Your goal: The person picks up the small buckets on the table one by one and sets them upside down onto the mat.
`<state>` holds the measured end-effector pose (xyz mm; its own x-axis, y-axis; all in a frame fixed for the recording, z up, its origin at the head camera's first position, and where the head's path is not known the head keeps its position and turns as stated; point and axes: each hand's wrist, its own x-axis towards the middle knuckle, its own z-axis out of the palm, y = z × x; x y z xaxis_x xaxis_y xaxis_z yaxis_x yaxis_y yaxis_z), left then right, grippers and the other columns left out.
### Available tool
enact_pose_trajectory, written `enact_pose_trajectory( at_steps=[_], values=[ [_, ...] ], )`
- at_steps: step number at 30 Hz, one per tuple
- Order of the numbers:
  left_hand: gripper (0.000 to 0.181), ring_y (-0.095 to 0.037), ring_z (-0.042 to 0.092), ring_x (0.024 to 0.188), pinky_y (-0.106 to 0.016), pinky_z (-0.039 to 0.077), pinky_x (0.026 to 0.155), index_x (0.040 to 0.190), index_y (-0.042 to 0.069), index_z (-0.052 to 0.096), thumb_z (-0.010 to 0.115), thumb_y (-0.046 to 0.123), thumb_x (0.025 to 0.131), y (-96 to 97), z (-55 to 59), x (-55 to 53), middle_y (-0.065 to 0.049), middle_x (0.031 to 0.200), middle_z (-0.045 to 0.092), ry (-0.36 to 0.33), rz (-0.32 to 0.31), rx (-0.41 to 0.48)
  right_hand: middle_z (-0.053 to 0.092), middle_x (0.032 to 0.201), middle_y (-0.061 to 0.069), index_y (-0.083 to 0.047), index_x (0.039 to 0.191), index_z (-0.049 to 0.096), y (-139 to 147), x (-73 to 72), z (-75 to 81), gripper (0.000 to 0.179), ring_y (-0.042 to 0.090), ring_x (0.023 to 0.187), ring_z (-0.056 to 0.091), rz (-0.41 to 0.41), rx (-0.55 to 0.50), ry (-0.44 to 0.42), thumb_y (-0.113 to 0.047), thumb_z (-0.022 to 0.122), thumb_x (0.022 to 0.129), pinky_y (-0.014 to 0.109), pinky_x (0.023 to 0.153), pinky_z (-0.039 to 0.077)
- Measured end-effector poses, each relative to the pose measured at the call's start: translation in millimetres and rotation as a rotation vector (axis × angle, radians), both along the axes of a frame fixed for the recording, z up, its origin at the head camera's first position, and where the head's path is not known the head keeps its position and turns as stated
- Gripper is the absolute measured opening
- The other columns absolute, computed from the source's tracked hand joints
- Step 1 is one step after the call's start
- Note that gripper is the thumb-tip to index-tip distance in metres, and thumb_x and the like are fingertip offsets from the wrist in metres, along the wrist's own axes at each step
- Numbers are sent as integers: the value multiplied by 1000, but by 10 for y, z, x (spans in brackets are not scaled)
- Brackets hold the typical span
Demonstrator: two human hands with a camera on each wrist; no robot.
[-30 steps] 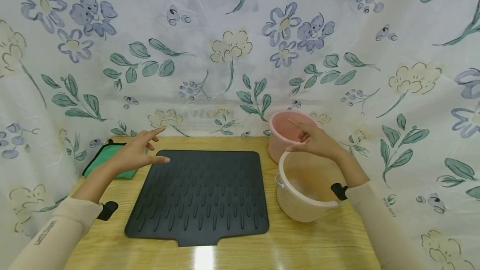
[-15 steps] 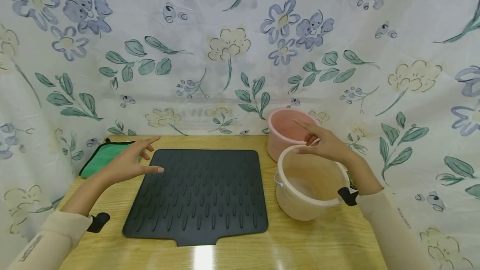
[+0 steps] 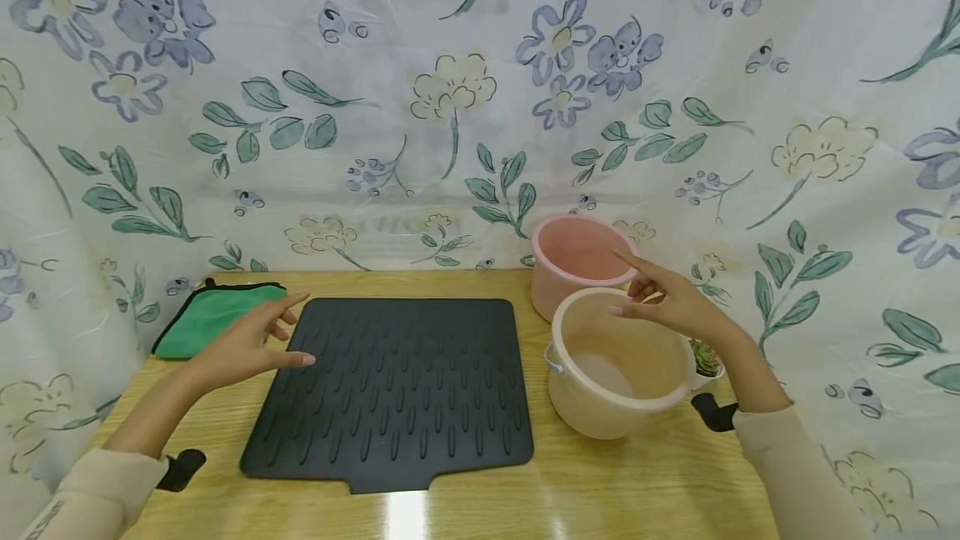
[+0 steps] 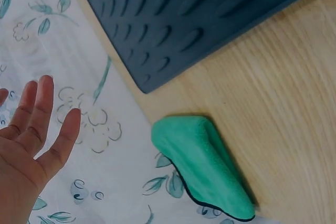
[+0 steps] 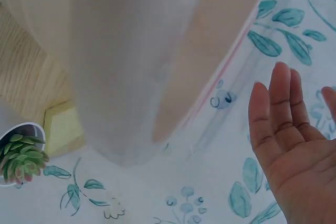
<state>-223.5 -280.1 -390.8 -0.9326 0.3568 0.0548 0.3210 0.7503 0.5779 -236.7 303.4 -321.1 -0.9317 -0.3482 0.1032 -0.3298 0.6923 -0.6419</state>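
My left hand (image 3: 243, 344) hovers between the green cloth (image 3: 213, 315) and the dark ribbed mat (image 3: 397, 382), with its fingers spread and nothing in them. In the left wrist view the same hand (image 4: 31, 145) shows its loosely extended fingers, apart from the folded cloth (image 4: 202, 166). My right hand (image 3: 671, 298) is held above the cream bucket (image 3: 600, 419), fingers loosely extended and holding nothing. Behind that bucket stands a pink bucket (image 3: 551, 294). The right wrist view has the empty right hand (image 5: 294, 140) beside the blurred cream bucket (image 5: 121, 77).
A small potted succulent (image 3: 705, 358) stands right of the cream bucket, partly hidden by it. Close to the pot, the right wrist view shows a yellow block (image 5: 63, 127). A flowered curtain (image 3: 450, 148) hangs behind the wooden table (image 3: 600, 490).
Both hands have drawn apart and slightly lower, the left one leftward and the right one rightward. The succulent has come into sight beside the cream bucket. The view has shifted a little.
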Motion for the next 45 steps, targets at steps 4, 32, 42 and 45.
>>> enact_pose_trajectory(
  at_steps=[4, 32, 42, 45],
  values=[
    [101, -37, 59, 104, -54, 50, 78, 158, 5, 22, 80, 40, 83, -23, -42, 34, -26, 127, 49, 5, 14, -5, 59, 105, 13, -25, 159, 24, 94, 72, -7, 83, 20, 97, 58, -32, 3, 2, -28, 73, 91, 26, 83, 53],
    [91, -32, 60, 102, -56, 48, 79, 154, 2, 31, 81, 28, 83, -233, -469, 414, -22, 122, 54, -42, 56, 75, 56, 101, 10, -29, 159, 25, 561, 563, -414, 78, 9, 85, 57, -179, -24, 65, -25, 69, 95, 22, 71, 50],
    [84, -23, 60, 94, -44, 49, 76, 152, 2, 35, 79, 26, 85, -331, -606, 510, -17, 112, 55, -97, 71, 100, 54, 106, 7, -15, 158, 27, 629, 620, -589, 73, 1, 89, 52, -282, -33, 65, -28, 65, 97, 22, 67, 45],
    [80, -18, 58, 90, -36, 48, 73, 151, 2, 36, 77, 26, 87, -350, -669, 545, -13, 104, 51, -131, 82, 116, 53, 110, 7, -11, 158, 28, 651, 634, -675, 70, -3, 90, 51, -312, -42, 33, -29, 62, 99, 23, 67, 43]
  ],
)
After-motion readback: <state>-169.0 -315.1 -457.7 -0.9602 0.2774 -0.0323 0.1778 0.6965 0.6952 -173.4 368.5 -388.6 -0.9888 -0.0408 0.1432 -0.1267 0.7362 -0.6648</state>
